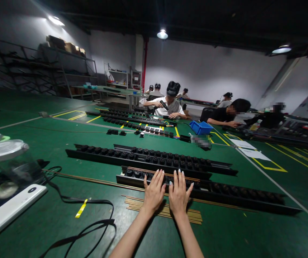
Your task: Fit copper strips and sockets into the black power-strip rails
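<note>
My left hand and my right hand lie side by side, palms down, fingers stretched out over the nearest long black channel rail. Black round-topped parts sit in a row inside it. A thin copper-coloured rod runs along the rail's top and passes beneath or against my fingertips; the exact contact is hidden. Under my wrists a bundle of several short brass-coloured rods lies on the green table. Longer thin rods stretch along the rail's near side.
Two more filled black rails lie beyond. At left are a clear lidded cup, a white power bank-like device and a black strap. A blue bin and white papers lie farther off. Co-workers sit across the table.
</note>
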Action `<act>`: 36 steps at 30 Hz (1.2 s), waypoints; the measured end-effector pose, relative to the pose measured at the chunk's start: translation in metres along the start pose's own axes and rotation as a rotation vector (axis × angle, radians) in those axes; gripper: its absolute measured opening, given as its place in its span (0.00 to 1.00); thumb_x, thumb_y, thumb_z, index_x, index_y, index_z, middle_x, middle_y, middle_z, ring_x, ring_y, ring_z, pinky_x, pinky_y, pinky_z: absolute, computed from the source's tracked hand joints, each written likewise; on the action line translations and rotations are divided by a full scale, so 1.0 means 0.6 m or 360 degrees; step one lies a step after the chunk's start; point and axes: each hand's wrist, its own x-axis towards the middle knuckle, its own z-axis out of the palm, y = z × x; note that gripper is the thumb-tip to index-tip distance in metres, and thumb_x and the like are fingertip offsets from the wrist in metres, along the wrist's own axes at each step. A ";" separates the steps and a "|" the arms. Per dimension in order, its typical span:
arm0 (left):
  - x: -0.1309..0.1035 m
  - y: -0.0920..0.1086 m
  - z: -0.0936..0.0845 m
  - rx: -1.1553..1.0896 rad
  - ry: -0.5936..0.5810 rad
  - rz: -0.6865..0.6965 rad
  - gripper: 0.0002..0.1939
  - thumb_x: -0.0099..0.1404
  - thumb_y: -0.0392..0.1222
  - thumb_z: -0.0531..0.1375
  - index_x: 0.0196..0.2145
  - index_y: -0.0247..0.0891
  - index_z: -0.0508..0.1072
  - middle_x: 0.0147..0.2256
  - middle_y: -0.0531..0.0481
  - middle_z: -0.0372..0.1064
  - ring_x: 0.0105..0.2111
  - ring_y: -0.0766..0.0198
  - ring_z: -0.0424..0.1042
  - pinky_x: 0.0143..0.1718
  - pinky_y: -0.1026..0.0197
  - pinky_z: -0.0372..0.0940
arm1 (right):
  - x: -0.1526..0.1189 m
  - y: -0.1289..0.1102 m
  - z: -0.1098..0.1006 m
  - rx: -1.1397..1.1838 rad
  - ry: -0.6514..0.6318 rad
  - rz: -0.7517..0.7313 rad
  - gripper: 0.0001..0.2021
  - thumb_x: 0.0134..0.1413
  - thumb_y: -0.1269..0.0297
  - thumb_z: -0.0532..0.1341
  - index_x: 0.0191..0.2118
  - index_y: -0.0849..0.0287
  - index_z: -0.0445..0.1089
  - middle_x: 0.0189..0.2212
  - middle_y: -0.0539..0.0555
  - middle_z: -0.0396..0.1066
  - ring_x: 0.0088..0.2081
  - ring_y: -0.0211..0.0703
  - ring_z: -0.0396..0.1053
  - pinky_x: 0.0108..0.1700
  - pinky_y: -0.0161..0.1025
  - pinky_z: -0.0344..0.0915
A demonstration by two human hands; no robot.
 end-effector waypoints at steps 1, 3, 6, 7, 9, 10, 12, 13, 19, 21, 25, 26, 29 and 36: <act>0.000 0.000 0.001 0.0005 -0.0003 -0.0003 0.27 0.68 0.38 0.46 0.64 0.44 0.49 0.58 0.46 0.61 0.60 0.61 0.57 0.63 0.48 0.25 | 0.000 0.003 -0.001 -0.0002 -0.0001 0.0007 0.25 0.65 0.61 0.39 0.64 0.59 0.50 0.63 0.60 0.52 0.64 0.47 0.47 0.62 0.63 0.28; -0.001 0.000 0.001 0.0009 -0.0012 -0.0007 0.27 0.68 0.38 0.46 0.64 0.44 0.49 0.58 0.46 0.61 0.60 0.61 0.57 0.63 0.48 0.25 | -0.001 0.007 -0.001 -0.0002 -0.0015 -0.0010 0.24 0.65 0.61 0.39 0.63 0.58 0.53 0.62 0.59 0.54 0.63 0.46 0.48 0.62 0.63 0.28; -0.001 0.000 0.002 0.0011 -0.0027 -0.0015 0.26 0.69 0.39 0.45 0.64 0.44 0.49 0.59 0.46 0.60 0.60 0.61 0.56 0.63 0.48 0.25 | -0.001 0.011 -0.002 -0.0009 -0.0013 -0.0017 0.24 0.65 0.61 0.39 0.62 0.57 0.54 0.62 0.58 0.54 0.63 0.45 0.49 0.62 0.63 0.28; -0.001 0.000 0.002 0.0011 -0.0030 -0.0017 0.26 0.69 0.39 0.45 0.64 0.44 0.49 0.59 0.46 0.60 0.60 0.61 0.56 0.63 0.48 0.24 | -0.001 0.012 -0.003 -0.0015 -0.0001 -0.0002 0.24 0.65 0.60 0.39 0.63 0.57 0.53 0.63 0.58 0.53 0.64 0.45 0.48 0.62 0.63 0.28; -0.001 0.000 0.002 0.0009 -0.0031 -0.0018 0.26 0.69 0.39 0.45 0.64 0.44 0.49 0.59 0.46 0.60 0.60 0.61 0.56 0.63 0.48 0.24 | 0.000 0.015 -0.004 -0.0030 0.0026 0.0052 0.24 0.65 0.60 0.38 0.63 0.57 0.53 0.63 0.58 0.51 0.64 0.46 0.46 0.62 0.64 0.29; -0.001 0.000 0.002 0.0008 -0.0029 -0.0016 0.26 0.69 0.39 0.45 0.64 0.44 0.49 0.59 0.46 0.60 0.60 0.61 0.56 0.63 0.48 0.24 | 0.001 0.017 -0.004 -0.0034 0.0029 0.0078 0.24 0.65 0.60 0.38 0.63 0.57 0.53 0.63 0.58 0.51 0.64 0.46 0.46 0.61 0.64 0.29; 0.000 0.000 0.001 -0.0001 -0.0022 -0.0009 0.26 0.69 0.39 0.45 0.64 0.43 0.49 0.59 0.46 0.60 0.60 0.62 0.56 0.63 0.48 0.22 | 0.001 0.022 -0.004 -0.0035 0.0008 0.0102 0.24 0.65 0.60 0.38 0.63 0.56 0.54 0.63 0.58 0.53 0.64 0.46 0.46 0.61 0.65 0.29; 0.000 0.000 0.001 -0.0005 -0.0018 -0.0007 0.26 0.69 0.39 0.45 0.64 0.43 0.49 0.59 0.46 0.60 0.60 0.62 0.56 0.63 0.48 0.22 | 0.001 0.023 -0.004 -0.0033 -0.0011 0.0101 0.24 0.65 0.60 0.37 0.62 0.55 0.54 0.62 0.58 0.54 0.64 0.46 0.47 0.61 0.65 0.29; -0.001 0.001 0.001 -0.0011 -0.0024 -0.0019 0.26 0.69 0.39 0.46 0.64 0.44 0.50 0.59 0.46 0.60 0.60 0.61 0.57 0.63 0.47 0.25 | 0.001 0.029 -0.004 -0.0056 0.0000 0.0150 0.25 0.65 0.60 0.36 0.63 0.56 0.53 0.63 0.58 0.51 0.64 0.47 0.45 0.61 0.65 0.29; -0.001 0.001 0.002 -0.0012 -0.0028 -0.0024 0.26 0.69 0.39 0.46 0.64 0.44 0.50 0.59 0.46 0.60 0.60 0.60 0.57 0.63 0.46 0.26 | 0.001 0.033 -0.005 -0.0060 0.0015 0.0177 0.25 0.65 0.60 0.36 0.63 0.56 0.53 0.63 0.58 0.51 0.64 0.47 0.45 0.61 0.65 0.30; -0.002 0.001 0.003 0.0007 -0.0029 -0.0034 0.26 0.68 0.39 0.46 0.63 0.45 0.50 0.59 0.46 0.60 0.60 0.59 0.57 0.63 0.46 0.30 | 0.000 0.041 -0.006 -0.0048 -0.0029 0.0160 0.24 0.65 0.60 0.37 0.63 0.54 0.54 0.62 0.58 0.55 0.64 0.48 0.47 0.61 0.66 0.32; -0.002 0.001 0.004 0.0009 -0.0028 -0.0035 0.26 0.68 0.39 0.46 0.63 0.45 0.50 0.59 0.46 0.60 0.60 0.59 0.57 0.63 0.46 0.30 | 0.000 0.042 -0.006 -0.0048 -0.0030 0.0162 0.24 0.65 0.60 0.38 0.63 0.54 0.53 0.62 0.59 0.55 0.64 0.48 0.47 0.60 0.66 0.32; -0.002 0.001 0.004 0.0002 -0.0022 -0.0041 0.26 0.68 0.39 0.47 0.64 0.45 0.50 0.59 0.46 0.60 0.60 0.60 0.57 0.63 0.46 0.29 | 0.000 0.045 -0.006 -0.0063 0.0008 0.0208 0.25 0.65 0.60 0.37 0.64 0.55 0.50 0.63 0.60 0.52 0.65 0.49 0.45 0.60 0.66 0.33; -0.001 0.002 0.004 0.0008 -0.0025 -0.0041 0.26 0.68 0.39 0.47 0.63 0.45 0.50 0.58 0.46 0.61 0.60 0.59 0.57 0.63 0.46 0.31 | 0.000 0.055 -0.006 -0.0068 0.0015 0.0230 0.24 0.65 0.59 0.37 0.63 0.54 0.54 0.62 0.59 0.54 0.64 0.47 0.46 0.61 0.66 0.31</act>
